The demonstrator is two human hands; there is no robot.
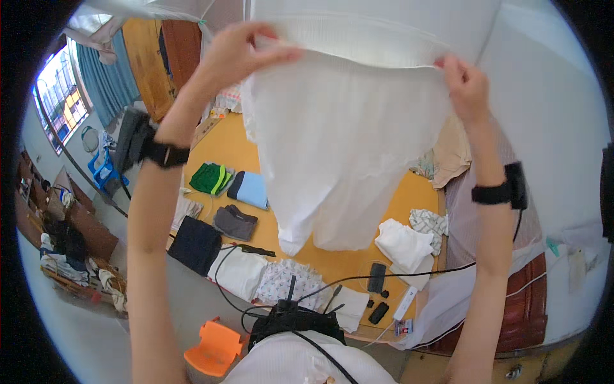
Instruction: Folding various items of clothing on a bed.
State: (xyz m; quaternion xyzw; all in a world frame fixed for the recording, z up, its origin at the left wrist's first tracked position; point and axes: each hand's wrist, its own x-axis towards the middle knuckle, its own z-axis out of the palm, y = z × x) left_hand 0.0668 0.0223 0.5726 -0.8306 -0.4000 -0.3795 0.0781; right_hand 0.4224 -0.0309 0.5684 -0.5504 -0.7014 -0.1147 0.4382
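I hold a white garment (pixel 339 147) up high in front of me, and it hangs down over the yellow mat (pixel 224 144). My left hand (pixel 240 51) pinches its top edge at the left. At the right, my right hand (pixel 465 86) grips the same edge. Both wrists wear black bands. The cloth hides the far part of the mat behind it.
Folded clothes lie in rows on the mat: a green piece (pixel 211 178), a blue one (pixel 249 189), a dark grey one (pixel 235 222), a black one (pixel 196 244), white ones (pixel 240 272). Unfolded white cloth (pixel 403 246), a phone (pixel 377 278) and a remote (pixel 405 303) lie right. An orange stool (pixel 213 347) stands near.
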